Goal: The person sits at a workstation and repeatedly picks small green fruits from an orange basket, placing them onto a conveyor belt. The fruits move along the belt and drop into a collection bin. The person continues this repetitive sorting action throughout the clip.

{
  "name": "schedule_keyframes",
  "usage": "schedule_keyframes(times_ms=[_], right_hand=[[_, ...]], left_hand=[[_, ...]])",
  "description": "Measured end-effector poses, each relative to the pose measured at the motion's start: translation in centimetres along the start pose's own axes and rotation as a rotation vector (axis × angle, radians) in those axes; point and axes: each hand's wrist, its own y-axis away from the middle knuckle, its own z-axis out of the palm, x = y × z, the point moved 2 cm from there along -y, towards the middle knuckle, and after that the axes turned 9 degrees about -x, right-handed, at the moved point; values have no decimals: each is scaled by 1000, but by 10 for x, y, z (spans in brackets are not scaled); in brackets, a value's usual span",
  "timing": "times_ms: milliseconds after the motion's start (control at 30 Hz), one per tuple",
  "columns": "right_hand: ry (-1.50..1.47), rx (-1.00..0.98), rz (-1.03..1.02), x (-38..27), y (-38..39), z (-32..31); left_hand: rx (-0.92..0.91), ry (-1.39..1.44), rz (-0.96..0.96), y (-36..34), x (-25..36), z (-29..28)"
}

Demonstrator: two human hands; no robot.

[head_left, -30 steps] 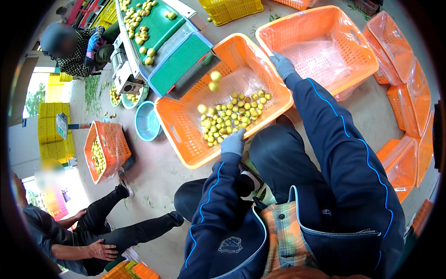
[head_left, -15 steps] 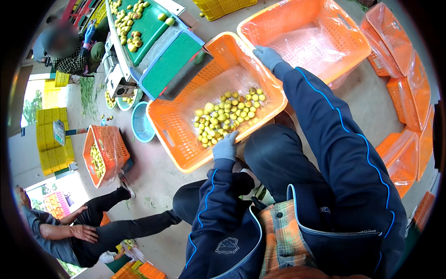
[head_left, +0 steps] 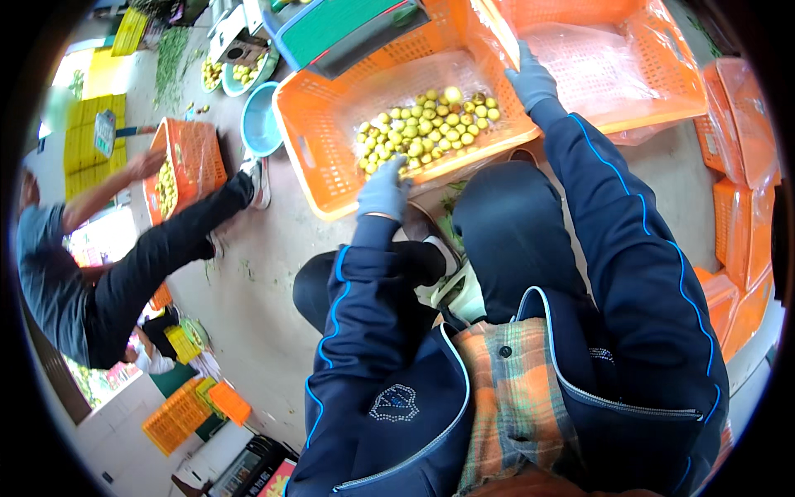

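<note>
Big orange crate [head_left: 323, 157] sits tilted on the floor between both hands, green-yellow fruit [head_left: 418, 132] heaped at its near side. Left hand [head_left: 383, 189], gloved, arm stretched forward, fingers curled over the near rim, gripping it. Right hand [head_left: 530, 79], gloved, clamps the far corner where a second, plastic-lined crate [head_left: 662, 91] butts up. Bare floor lies open left of the left hand.
</note>
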Motion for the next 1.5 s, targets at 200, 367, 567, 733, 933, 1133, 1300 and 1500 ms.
schedule_keyframes(times_ms=[200, 367, 567, 733, 933, 1133, 1300, 1500], right_hand=[[70, 201, -101, -5, -5, 1], [-60, 304, -857, -52, 17, 13], [130, -618, -518, -102, 8, 120], [23, -787, -207, -107, -17, 191], [176, -796, -270, -90, -4, 231], [718, -900, -271, -103, -6, 176], [429, -871, -510, -133, 30, 151], [359, -822, -919, -222, 33, 236]], left_hand=[[324, 312, 32, 83, 13, -117], [174, 254, 167, 139, 56, -147], [27, 136, 495, 117, 59, -115], [-185, -185, 404, 114, 40, -103], [21, 45, 513, 124, 21, -128], [145, 232, 614, 125, 14, -135], [68, 422, 608, 134, 14, -142], [-18, 474, 513, 135, 12, -143]])
